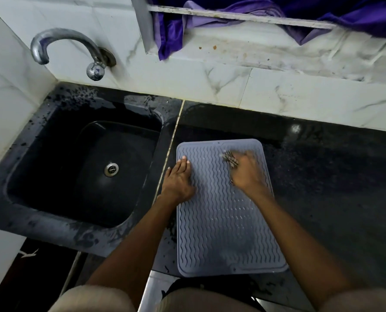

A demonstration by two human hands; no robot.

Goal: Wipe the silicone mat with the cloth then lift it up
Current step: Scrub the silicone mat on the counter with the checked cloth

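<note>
A grey silicone mat [223, 226] with wavy ridges lies flat on the black counter, its near edge at the counter's front. My left hand [178, 181] rests flat on the mat's left edge, fingers together and pointing away from me. My right hand [246, 172] presses on the mat's far right part and is blurred. A small striped cloth [229, 159] sticks out from under its fingers; most of the cloth is hidden by the hand.
A black sink [52, 154] with a metal drain [111, 169] lies left of the mat. A curved steel tap [63, 45] juts from the tiled wall. Purple fabric [171, 30] hangs over the ledge at the back. Black counter [334, 176] extends to the right.
</note>
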